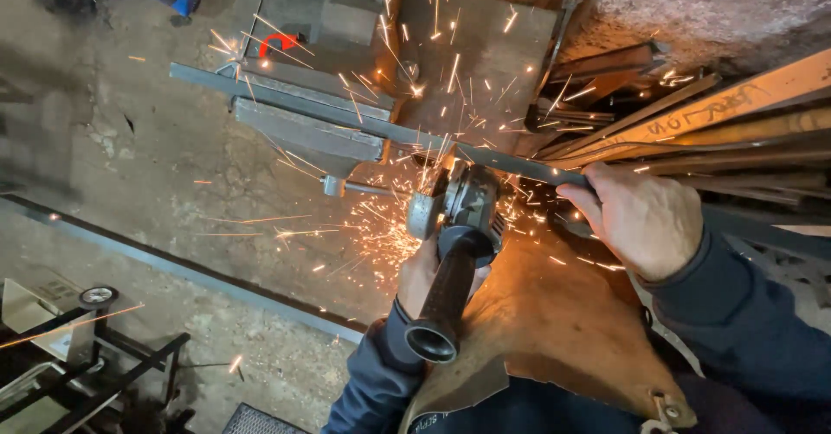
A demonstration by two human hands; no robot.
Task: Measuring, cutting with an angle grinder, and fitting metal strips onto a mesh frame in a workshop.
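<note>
Fig.: Grinder cut on a clamped bar, head view. Left hand [424,274] is wrapped tight on the body of the angle grinder [457,213], partly hidden behind the black side handle [441,304], which points back at the camera w/ no hand on it. Right hand [639,219] is clamped on the free end of the steel bar [381,127], just at 3 o'clock of the disc. Bar runs from 10 o'clock to 3 o'clock across the frame, its far part held in the bench vise [307,118]. Sparks [381,235] fan toward 7–9 o'clock and also up over the vise.

Risks, as judged: (a) both hands bare, and the right one sits near the disc; a slip along the bar would bring it into the wheel. (b) If the held end sags as the cut deepens, the kerf may pinch the disc and kick the tool back, w/ one-handed grip giving poor control. (c) Sparks reach the leather apron [554,313], the sleeves and the floor clutter at 8 o'clock; burn or ignition is possible. Guard position: cannot tell.
</note>
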